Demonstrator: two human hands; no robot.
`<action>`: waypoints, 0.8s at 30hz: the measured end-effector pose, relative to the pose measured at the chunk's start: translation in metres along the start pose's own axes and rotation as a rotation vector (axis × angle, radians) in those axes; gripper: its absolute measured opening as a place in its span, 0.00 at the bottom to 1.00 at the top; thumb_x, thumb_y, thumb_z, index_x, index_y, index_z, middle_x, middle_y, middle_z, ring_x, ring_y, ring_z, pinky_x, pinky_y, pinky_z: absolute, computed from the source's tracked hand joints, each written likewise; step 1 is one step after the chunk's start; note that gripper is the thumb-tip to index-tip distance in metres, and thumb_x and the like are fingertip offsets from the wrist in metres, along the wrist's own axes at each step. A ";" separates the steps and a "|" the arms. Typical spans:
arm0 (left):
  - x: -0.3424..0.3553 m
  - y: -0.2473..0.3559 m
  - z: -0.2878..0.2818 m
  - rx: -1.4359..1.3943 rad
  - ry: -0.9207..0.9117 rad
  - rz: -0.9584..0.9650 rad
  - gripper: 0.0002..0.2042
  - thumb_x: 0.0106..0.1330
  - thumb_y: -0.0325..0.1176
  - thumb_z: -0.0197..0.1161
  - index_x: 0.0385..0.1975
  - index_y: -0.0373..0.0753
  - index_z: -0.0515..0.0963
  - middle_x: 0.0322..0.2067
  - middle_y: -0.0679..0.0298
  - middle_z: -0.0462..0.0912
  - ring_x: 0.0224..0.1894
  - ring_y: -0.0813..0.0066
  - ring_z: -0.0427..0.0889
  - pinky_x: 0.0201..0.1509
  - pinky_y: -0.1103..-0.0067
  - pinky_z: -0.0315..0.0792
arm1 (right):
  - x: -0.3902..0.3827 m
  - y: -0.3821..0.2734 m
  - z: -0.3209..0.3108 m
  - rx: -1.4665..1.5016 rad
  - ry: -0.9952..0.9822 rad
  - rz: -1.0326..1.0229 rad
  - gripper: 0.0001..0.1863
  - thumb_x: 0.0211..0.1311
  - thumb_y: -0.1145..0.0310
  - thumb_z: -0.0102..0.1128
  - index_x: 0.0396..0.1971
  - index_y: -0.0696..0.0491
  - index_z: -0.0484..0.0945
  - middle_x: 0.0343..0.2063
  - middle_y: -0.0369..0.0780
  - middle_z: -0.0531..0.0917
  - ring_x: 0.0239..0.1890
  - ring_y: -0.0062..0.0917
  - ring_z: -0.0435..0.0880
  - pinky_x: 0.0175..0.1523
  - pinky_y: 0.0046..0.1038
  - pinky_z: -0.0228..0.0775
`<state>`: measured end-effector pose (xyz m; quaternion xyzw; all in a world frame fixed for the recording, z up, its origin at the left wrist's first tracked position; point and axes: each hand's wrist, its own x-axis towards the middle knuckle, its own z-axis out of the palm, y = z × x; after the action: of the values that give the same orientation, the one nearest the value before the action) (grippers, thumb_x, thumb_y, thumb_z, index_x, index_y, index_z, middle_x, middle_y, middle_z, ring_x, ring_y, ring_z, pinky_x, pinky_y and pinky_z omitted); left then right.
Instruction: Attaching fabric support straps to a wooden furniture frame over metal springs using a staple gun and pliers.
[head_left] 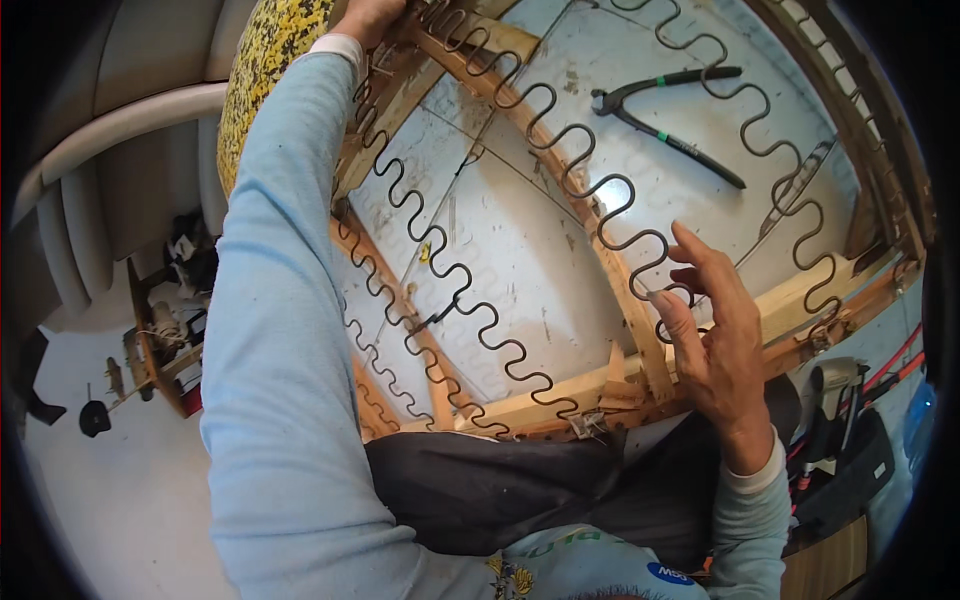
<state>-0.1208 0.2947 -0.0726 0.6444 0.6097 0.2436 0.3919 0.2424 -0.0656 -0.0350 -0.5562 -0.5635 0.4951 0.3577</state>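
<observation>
A wooden seat frame [625, 290] strung with dark zigzag springs [480, 310] lies before me. My right hand [722, 345] is over the near part of one long zigzag spring [612, 190], its thumb and fingers apart around the spring's last loops. I cannot tell whether the fingertips touch the wire. At the far left corner of the frame my left hand [368, 20] reaches the rail by the spring ends. Its fingers are cut off or hidden at the upper edge. End-cutting nippers [655, 125] with black and green handles lie spread on the floor, seen through the frame.
Mottled yellow and black foam [262, 85] rises beside my left arm. A beige upholstered piece [130, 110] stands at far left, above scattered tools and scraps [165, 330]. A dark tool case [850, 470] and red hoses [898, 360] are at right. Another zigzag spring [765, 120] crosses the right bay.
</observation>
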 end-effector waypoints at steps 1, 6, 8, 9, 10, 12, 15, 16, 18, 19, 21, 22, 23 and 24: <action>0.000 0.003 0.000 0.013 0.005 -0.063 0.06 0.66 0.29 0.60 0.34 0.36 0.83 0.26 0.62 0.84 0.27 0.70 0.81 0.29 0.75 0.75 | -0.001 0.001 -0.002 0.012 -0.037 -0.015 0.31 0.59 0.70 0.67 0.62 0.58 0.69 0.43 0.50 0.80 0.41 0.38 0.82 0.47 0.33 0.76; -0.001 0.004 0.006 -0.002 0.038 -0.143 0.06 0.66 0.30 0.62 0.38 0.36 0.82 0.30 0.62 0.84 0.29 0.71 0.81 0.30 0.75 0.75 | 0.001 0.002 -0.005 0.019 -0.113 0.002 0.38 0.57 0.70 0.69 0.67 0.57 0.62 0.44 0.50 0.81 0.39 0.39 0.83 0.44 0.35 0.77; 0.003 0.003 0.008 0.009 0.067 -0.155 0.06 0.66 0.30 0.63 0.38 0.37 0.82 0.30 0.62 0.84 0.30 0.71 0.81 0.31 0.75 0.75 | 0.009 0.001 -0.006 -0.068 -0.093 -0.195 0.40 0.57 0.70 0.69 0.69 0.55 0.61 0.41 0.50 0.82 0.37 0.38 0.83 0.41 0.34 0.77; 0.003 0.001 0.007 0.018 0.061 -0.108 0.06 0.66 0.31 0.64 0.38 0.37 0.82 0.30 0.62 0.84 0.30 0.71 0.81 0.32 0.76 0.74 | 0.012 -0.001 -0.007 -0.056 -0.087 -0.223 0.40 0.57 0.70 0.69 0.69 0.54 0.60 0.40 0.49 0.82 0.36 0.38 0.83 0.41 0.34 0.77; 0.004 -0.001 0.007 0.027 0.057 -0.061 0.06 0.65 0.31 0.65 0.37 0.37 0.82 0.30 0.63 0.83 0.31 0.71 0.81 0.33 0.76 0.74 | 0.014 -0.005 -0.007 -0.087 -0.157 -0.189 0.41 0.56 0.70 0.69 0.69 0.53 0.60 0.40 0.49 0.82 0.34 0.37 0.83 0.38 0.33 0.76; 0.007 -0.008 0.007 0.109 0.137 -0.030 0.06 0.64 0.31 0.66 0.37 0.37 0.82 0.30 0.64 0.83 0.33 0.72 0.80 0.36 0.78 0.73 | 0.019 -0.012 -0.003 -0.119 -0.216 -0.160 0.41 0.56 0.71 0.69 0.70 0.51 0.60 0.40 0.49 0.82 0.32 0.36 0.83 0.36 0.31 0.76; 0.011 -0.026 0.004 0.084 0.212 -0.233 0.20 0.58 0.45 0.72 0.42 0.35 0.85 0.36 0.60 0.86 0.37 0.73 0.84 0.39 0.76 0.77 | 0.026 -0.015 0.009 -0.313 -0.264 -0.107 0.40 0.56 0.72 0.69 0.69 0.50 0.62 0.29 0.45 0.82 0.23 0.36 0.80 0.28 0.33 0.72; 0.014 -0.031 0.002 0.096 0.229 -0.175 0.20 0.58 0.45 0.72 0.42 0.35 0.85 0.36 0.60 0.86 0.37 0.73 0.84 0.39 0.76 0.77 | 0.027 -0.012 0.014 -0.294 -0.190 -0.128 0.36 0.59 0.67 0.66 0.68 0.48 0.64 0.26 0.43 0.81 0.20 0.37 0.79 0.26 0.36 0.72; 0.020 -0.039 0.004 0.136 0.303 -0.111 0.21 0.57 0.47 0.72 0.41 0.34 0.85 0.36 0.60 0.87 0.37 0.73 0.84 0.41 0.76 0.77 | 0.032 -0.005 0.022 -0.293 -0.102 -0.166 0.33 0.62 0.63 0.64 0.68 0.45 0.66 0.23 0.41 0.80 0.17 0.37 0.79 0.24 0.38 0.72; 0.021 -0.041 0.006 0.290 0.364 -0.202 0.21 0.56 0.49 0.71 0.41 0.38 0.85 0.37 0.56 0.87 0.40 0.67 0.85 0.45 0.73 0.77 | 0.031 -0.003 0.023 -0.309 -0.093 -0.155 0.32 0.62 0.63 0.64 0.67 0.46 0.67 0.21 0.41 0.79 0.17 0.38 0.79 0.25 0.38 0.72; 0.019 -0.041 0.012 0.382 0.405 -0.034 0.22 0.55 0.50 0.71 0.41 0.40 0.85 0.39 0.54 0.87 0.43 0.62 0.85 0.48 0.71 0.77 | 0.030 -0.001 0.019 -0.370 -0.053 -0.150 0.31 0.62 0.63 0.63 0.66 0.46 0.68 0.19 0.40 0.79 0.17 0.38 0.79 0.25 0.38 0.72; 0.018 -0.038 0.013 0.501 0.436 0.034 0.22 0.54 0.52 0.70 0.41 0.42 0.85 0.40 0.51 0.86 0.45 0.57 0.85 0.51 0.69 0.76 | 0.030 -0.003 0.014 -0.289 -0.097 -0.141 0.31 0.62 0.63 0.64 0.66 0.46 0.68 0.21 0.41 0.79 0.18 0.39 0.79 0.26 0.38 0.72; 0.019 -0.033 0.015 0.608 0.475 -0.049 0.16 0.55 0.47 0.71 0.41 0.48 0.86 0.42 0.58 0.87 0.44 0.62 0.85 0.48 0.74 0.76 | 0.030 -0.006 0.010 -0.226 -0.166 -0.088 0.32 0.61 0.62 0.64 0.66 0.47 0.67 0.23 0.41 0.80 0.19 0.39 0.79 0.27 0.38 0.73; 0.019 -0.028 0.014 0.715 0.456 -0.107 0.17 0.56 0.48 0.70 0.41 0.47 0.85 0.43 0.57 0.86 0.45 0.60 0.85 0.49 0.72 0.75 | 0.028 -0.012 0.005 -0.231 -0.126 -0.134 0.32 0.61 0.62 0.64 0.66 0.47 0.67 0.23 0.41 0.80 0.19 0.39 0.79 0.27 0.38 0.73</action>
<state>-0.1237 0.3088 -0.1061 0.6366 0.7596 0.1324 0.0108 0.2313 -0.0376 -0.0293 -0.5223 -0.6740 0.4361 0.2875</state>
